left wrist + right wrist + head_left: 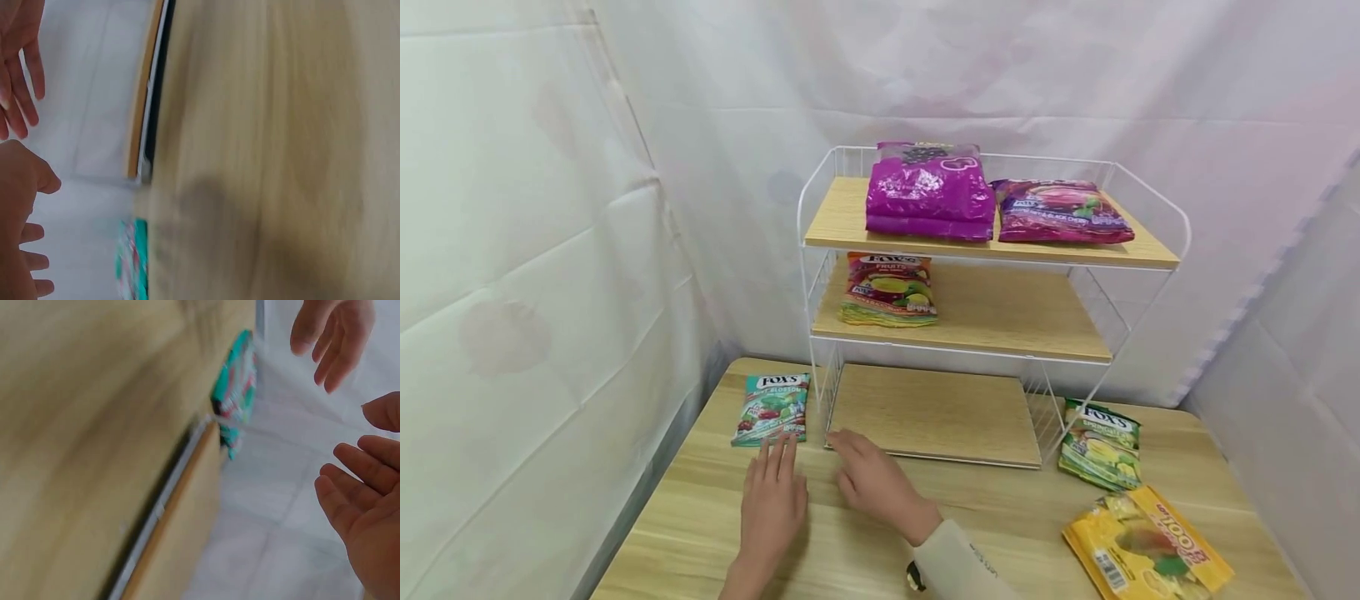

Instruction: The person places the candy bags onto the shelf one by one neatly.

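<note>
My left hand (771, 504), fingers stretched forward, overlaps the lower edge of a teal Fox's candy bag (772, 408) in the head view. That bag lies on the table left of a three-tier rack. My right hand (876, 483) is held in front of the rack's bottom shelf (936, 412), near its front left corner, with nothing in it. Both wrist views show the hands above the table with fingers extended and apart from each other. The teal bag (236, 384) also shows beyond the shelf's corner in the right wrist view.
Purple bags (928, 192) and a dark red candy bag (1060, 212) sit on the top shelf. Red-orange Fox's bags (889, 292) lie on the middle shelf's left. On the table at right are green Fox's bags (1101, 446) and yellow mango candy bags (1150, 546).
</note>
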Motion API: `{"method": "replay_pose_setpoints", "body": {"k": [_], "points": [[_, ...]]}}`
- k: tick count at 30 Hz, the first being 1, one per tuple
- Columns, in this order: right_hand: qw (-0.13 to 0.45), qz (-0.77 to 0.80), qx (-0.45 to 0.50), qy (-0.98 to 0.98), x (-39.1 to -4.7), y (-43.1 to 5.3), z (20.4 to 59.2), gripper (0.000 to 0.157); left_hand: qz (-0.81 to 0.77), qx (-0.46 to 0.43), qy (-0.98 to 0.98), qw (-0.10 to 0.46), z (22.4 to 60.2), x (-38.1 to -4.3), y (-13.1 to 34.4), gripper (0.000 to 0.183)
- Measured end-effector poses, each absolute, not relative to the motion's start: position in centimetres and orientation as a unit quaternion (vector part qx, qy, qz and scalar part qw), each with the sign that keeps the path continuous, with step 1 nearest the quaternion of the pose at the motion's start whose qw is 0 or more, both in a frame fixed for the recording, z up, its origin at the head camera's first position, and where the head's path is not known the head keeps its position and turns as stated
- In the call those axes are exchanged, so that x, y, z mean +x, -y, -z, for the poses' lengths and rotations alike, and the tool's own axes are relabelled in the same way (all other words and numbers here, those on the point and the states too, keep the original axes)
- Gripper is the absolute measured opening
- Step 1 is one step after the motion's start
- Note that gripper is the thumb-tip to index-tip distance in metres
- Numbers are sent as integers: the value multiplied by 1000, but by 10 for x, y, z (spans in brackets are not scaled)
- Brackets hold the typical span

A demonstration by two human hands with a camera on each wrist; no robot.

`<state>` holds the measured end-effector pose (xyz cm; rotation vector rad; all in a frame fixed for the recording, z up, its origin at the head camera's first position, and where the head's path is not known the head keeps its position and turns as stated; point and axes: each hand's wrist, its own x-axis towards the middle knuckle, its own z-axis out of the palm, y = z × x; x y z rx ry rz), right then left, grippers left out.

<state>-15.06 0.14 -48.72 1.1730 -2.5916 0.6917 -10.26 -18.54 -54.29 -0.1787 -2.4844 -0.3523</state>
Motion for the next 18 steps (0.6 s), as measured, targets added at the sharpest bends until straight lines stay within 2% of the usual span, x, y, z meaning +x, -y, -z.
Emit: {"method": "replay_pose_setpoints", "body": {"k": [5, 9, 15, 18], "points": [[13, -323, 377, 868, -147, 13, 503, 50, 221, -33, 926, 305, 550, -102, 202, 64], [-64, -404, 333, 850, -148, 22, 514, 54, 300, -2, 913, 275, 551, -102, 211, 62], [-104, -456, 283, 837, -153, 38, 527, 57, 383, 59, 899, 206, 552, -108, 222, 57], [-124, -485, 255, 827, -154, 46, 534, 58, 387, 66, 898, 198, 555, -113, 229, 57]]}}
